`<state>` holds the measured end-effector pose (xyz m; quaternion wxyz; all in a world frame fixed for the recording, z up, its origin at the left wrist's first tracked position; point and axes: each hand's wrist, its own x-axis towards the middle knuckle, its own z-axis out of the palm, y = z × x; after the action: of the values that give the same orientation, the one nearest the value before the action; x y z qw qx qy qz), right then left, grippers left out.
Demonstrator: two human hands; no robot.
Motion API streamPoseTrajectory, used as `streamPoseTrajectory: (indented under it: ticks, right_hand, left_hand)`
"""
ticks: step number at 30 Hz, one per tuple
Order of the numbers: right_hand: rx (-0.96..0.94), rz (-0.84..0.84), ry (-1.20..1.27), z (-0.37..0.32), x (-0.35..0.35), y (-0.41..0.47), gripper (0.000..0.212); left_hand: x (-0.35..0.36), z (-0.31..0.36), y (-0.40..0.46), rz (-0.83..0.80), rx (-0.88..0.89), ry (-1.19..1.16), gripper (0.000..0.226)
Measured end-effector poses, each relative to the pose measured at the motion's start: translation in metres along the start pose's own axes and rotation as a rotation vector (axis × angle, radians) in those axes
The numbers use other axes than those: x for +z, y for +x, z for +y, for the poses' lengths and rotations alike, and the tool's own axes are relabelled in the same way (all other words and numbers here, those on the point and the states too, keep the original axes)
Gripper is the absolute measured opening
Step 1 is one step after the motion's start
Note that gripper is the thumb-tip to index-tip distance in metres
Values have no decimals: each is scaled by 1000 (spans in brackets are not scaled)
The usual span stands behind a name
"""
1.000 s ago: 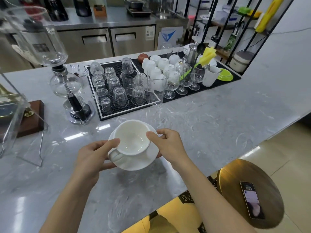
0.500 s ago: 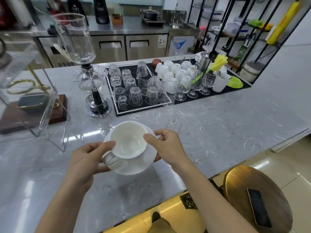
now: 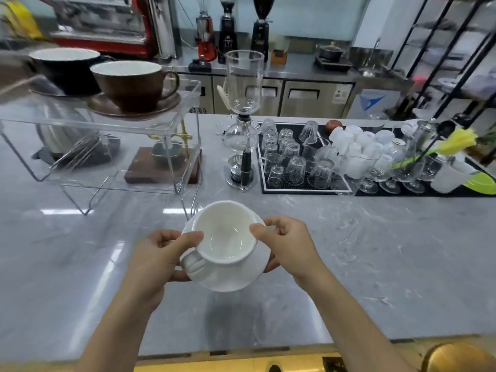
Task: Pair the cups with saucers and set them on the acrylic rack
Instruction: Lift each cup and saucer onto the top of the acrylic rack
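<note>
A white cup (image 3: 224,233) sits on a white saucer (image 3: 241,275), both held above the marble counter. My left hand (image 3: 158,257) grips the saucer's left edge with its thumb on the cup's rim. My right hand (image 3: 290,244) holds the right edge, thumb on the rim too. The cup's handle points toward me on the left. The clear acrylic rack (image 3: 171,124) stands at the far left. On its top shelf rest a brown cup (image 3: 131,85) on a brown saucer (image 3: 107,107) and a black cup (image 3: 65,68) behind it.
A glass siphon brewer (image 3: 243,122) stands right of the rack. Black mats (image 3: 349,190) with several upturned glasses and white cups fill the far right. A wooden base (image 3: 161,170) sits under the rack. A round gold stool (image 3: 461,358) is at the lower right.
My view has swung left, bringing the acrylic rack with its brown and black cups into sight. Both hands keep hold of the white cup and saucer, lifted slightly off the counter.
</note>
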<state>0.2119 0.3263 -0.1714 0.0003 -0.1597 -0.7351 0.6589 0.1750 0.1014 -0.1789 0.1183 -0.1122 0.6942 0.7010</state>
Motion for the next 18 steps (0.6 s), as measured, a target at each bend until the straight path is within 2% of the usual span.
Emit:
streamPoseTrajectory:
  ticks: [3,7,9,11,14,18]
  right_hand:
    - [-9,-43,-10,-6,18,3,52]
    - [-29,-124,-4,-13,41,6,39]
    - [-40,-164,-3,-17,55,8,32]
    - [-42,-191,-8,-20,66,9,35]
    - [-58,-255,-22,-26,85,11,42]
    - [-96,-297,-30,-34,107,16,32]
  left_hand:
    - [-19,3,-6,51,21,-5,76]
    - [-40,6,-12,121,31,-42,62]
    - [-54,5,-15,163,45,-52,72]
    - [-65,5,-18,201,55,-52,77]
    - [-84,6,-21,252,65,-80,76]
    - [-103,7,-22,307,77,-113,67]
